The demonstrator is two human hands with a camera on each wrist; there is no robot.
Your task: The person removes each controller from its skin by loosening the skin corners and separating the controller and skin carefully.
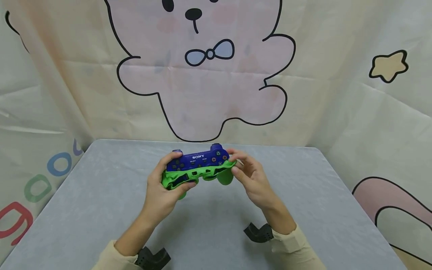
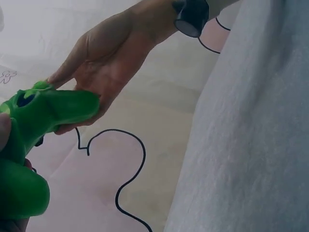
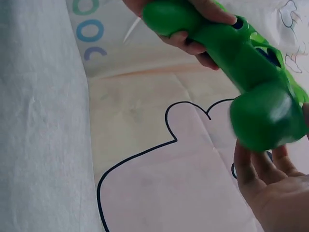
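A dark blue Sony game controller (image 1: 199, 158) is held up above the table, tilted so its button face shows. Around its lower side sits a bright green rubbery controller cover (image 1: 202, 173), with several cut-out holes along its edge. My left hand (image 1: 163, 187) grips the left end of both, its thumb on the cover and a finger at the controller's top corner. At the other end, my right hand (image 1: 253, 180) pinches the cover's edge between thumb and fingers. The cover's rounded grips (image 3: 268, 118) fill much of the right wrist view, fingertips touching one from beneath.
A table with a light grey-blue cloth (image 1: 209, 232) lies below the hands. Patterned curtains (image 1: 320, 75) hang behind it and along both sides. Black wrist devices (image 1: 153, 258) are worn at the cream sleeves.
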